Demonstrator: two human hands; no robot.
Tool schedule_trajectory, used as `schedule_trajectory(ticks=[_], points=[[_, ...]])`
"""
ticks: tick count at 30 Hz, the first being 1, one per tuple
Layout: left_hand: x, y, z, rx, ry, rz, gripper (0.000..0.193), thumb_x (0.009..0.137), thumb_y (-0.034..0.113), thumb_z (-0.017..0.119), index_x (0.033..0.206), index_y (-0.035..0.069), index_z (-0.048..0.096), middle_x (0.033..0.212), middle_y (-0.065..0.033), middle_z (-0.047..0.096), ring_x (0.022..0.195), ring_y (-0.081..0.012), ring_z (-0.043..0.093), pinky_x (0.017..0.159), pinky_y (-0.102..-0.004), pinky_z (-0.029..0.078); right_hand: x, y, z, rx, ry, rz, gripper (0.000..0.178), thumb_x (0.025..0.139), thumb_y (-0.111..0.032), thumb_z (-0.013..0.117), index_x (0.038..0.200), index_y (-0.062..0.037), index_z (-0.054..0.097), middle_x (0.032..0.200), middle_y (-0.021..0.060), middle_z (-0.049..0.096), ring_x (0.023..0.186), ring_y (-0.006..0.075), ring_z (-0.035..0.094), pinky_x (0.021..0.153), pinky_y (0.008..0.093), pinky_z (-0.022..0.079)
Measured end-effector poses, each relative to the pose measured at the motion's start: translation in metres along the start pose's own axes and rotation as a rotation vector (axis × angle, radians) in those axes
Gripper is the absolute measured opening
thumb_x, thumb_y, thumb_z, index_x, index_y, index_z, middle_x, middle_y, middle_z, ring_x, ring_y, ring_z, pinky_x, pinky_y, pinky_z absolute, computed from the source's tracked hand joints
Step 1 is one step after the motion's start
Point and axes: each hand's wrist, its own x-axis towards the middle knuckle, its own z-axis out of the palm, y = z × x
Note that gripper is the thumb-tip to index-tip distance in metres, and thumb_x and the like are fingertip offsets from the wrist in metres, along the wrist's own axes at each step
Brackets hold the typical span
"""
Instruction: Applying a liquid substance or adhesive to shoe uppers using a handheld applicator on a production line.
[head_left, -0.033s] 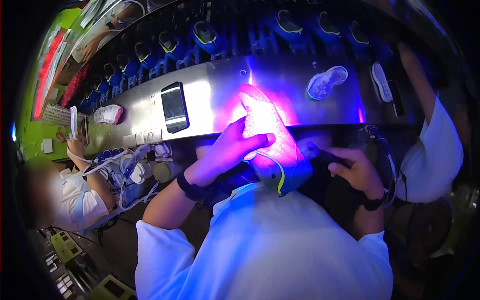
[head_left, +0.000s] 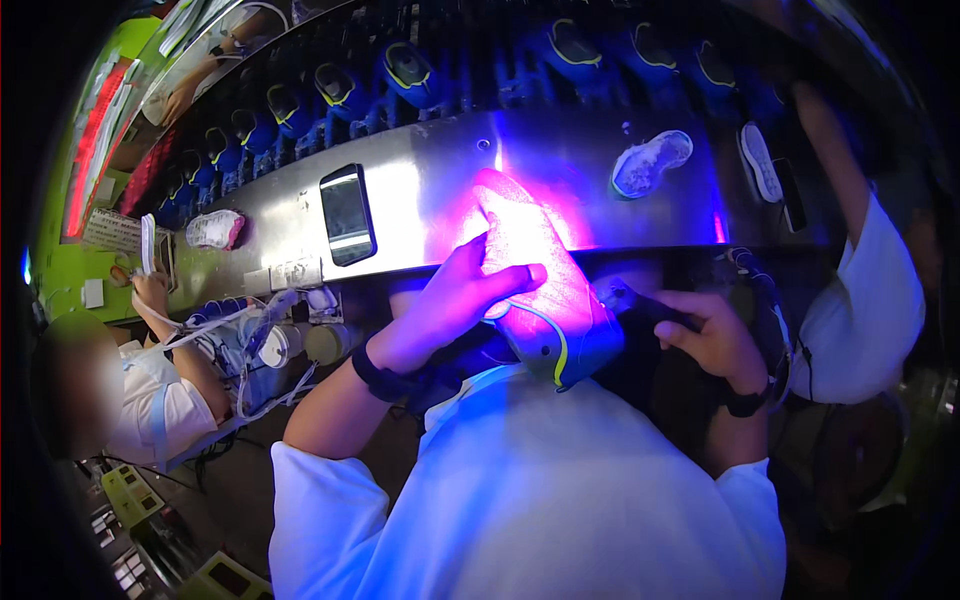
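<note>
Under bright pink and violet light, a blue shoe upper (head_left: 585, 350) with yellow-green edging is tilted over the bench's front edge, toe pointing away. My left hand (head_left: 465, 290) grips it from the left, its thumb lying across the top. In my right hand (head_left: 715, 340) is a dark-handled brush (head_left: 640, 302), held to the right of the shoe upper. The brush head meets the upper's right side; its bristles are too dark to make out. Glare washes out the surface toward the toe.
On the metal bench (head_left: 430, 170) lie a phone (head_left: 347, 215), a whitish sole (head_left: 650, 165) and a white-and-pink sole (head_left: 215, 230). Several blue shoe uppers (head_left: 410, 75) line the rack behind. One co-worker (head_left: 180, 375) sits at left; another's sleeve (head_left: 865, 310) is at right.
The brush head has shifted very slightly up and left along the shoe upper's side. My left hand keeps its grip, and the rest looks almost the same.
</note>
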Motion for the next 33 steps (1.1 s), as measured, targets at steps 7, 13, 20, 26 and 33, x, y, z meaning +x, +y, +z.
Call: schedule_trajectory(ticks=[7, 13, 20, 26, 33], points=[[-0.032, -0.005, -0.012, -0.345, -0.024, -0.024, 0.061, 0.094, 0.023, 0.071, 0.141, -0.007, 0.046, 0.125, -0.0125, 0.064, 0.116, -0.0211, 0.064, 0.102, -0.0336, 0.049, -0.023, -0.020, 0.019, -0.171, 0.062, -0.087, 0.041, 0.086, -0.009, 0.077, 0.125, -0.0020, 0.069, 0.107, 0.0157, 0.075, 0.095, 0.0241, 0.071, 0.089, 0.0331, 0.052], [-0.050, -0.025, -0.024, -0.637, -0.218, -0.273, 0.050, 0.097, 0.039, 0.064, 0.133, 0.006, 0.055, 0.124, -0.0088, 0.066, 0.113, -0.0177, 0.066, 0.095, -0.0376, 0.053, -0.020, -0.051, 0.044, -0.438, 0.239, -0.314, 0.043, 0.081, -0.006, 0.078, 0.124, -0.0065, 0.071, 0.086, 0.0148, 0.071, 0.074, 0.0245, 0.067, 0.069, 0.0322, 0.049], [-0.051, -0.038, -0.016, -1.027, -0.278, -0.431, 0.047, 0.101, 0.044, 0.055, 0.135, 0.011, 0.055, 0.113, -0.0086, 0.070, 0.092, -0.0212, 0.072, 0.078, -0.0341, 0.061, -0.004, -0.078, 0.027, -0.584, 0.242, -0.413, 0.046, 0.081, -0.004, 0.077, 0.126, -0.0085, 0.071, 0.071, 0.0108, 0.060, 0.060, 0.0215, 0.056, 0.059, 0.0324, 0.043], [-0.047, -0.035, -0.013, -1.649, -0.768, -0.610, 0.068, 0.096, 0.050, 0.061, 0.146, 0.006, 0.046, 0.134, -0.0211, 0.057, 0.108, -0.0349, 0.067, 0.084, -0.0385, 0.061, 0.015, -0.077, 0.011, -0.511, 0.207, -0.488, 0.046, 0.080, -0.001, 0.074, 0.125, -0.0092, 0.071, 0.074, 0.0118, 0.060, 0.064, 0.0236, 0.060, 0.062, 0.0318, 0.046], [-0.035, -0.077, -0.009, -1.721, -0.850, -0.659, 0.083, 0.092, 0.064, 0.059, 0.146, 0.003, 0.044, 0.129, -0.0350, 0.052, 0.092, -0.0310, 0.066, 0.074, -0.0321, 0.061, 0.034, -0.059, 0.026, -0.494, 0.185, -0.419, 0.043, 0.080, 0.000, 0.074, 0.123, -0.0024, 0.070, 0.096, 0.0137, 0.073, 0.086, 0.0219, 0.070, 0.081, 0.0314, 0.053]])
